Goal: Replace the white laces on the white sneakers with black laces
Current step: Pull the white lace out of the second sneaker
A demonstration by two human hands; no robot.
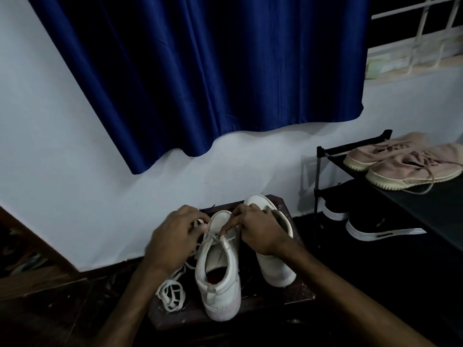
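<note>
Two white sneakers stand on a dark stool (pixel 298 294), heels toward me. On the left sneaker (pixel 219 279) a white lace (pixel 215 237) is still threaded near the toe. My left hand (pixel 172 242) pinches that lace on the left side of the shoe. My right hand (pixel 258 229) pinches the lace on the right side with thumb and forefinger, and lies across the right sneaker (pixel 274 264), hiding its middle. A loose white lace (pixel 171 294) lies piled on the stool left of the left sneaker. A thin dark lace end (pixel 211 206) peeks out beyond my left hand.
A black shoe rack (pixel 319 171) stands at the right with pink sneakers (pixel 406 166) on top and black sneakers (pixel 375 226) below. A blue curtain (pixel 213 71) hangs over the white wall behind the stool. The floor around is dark.
</note>
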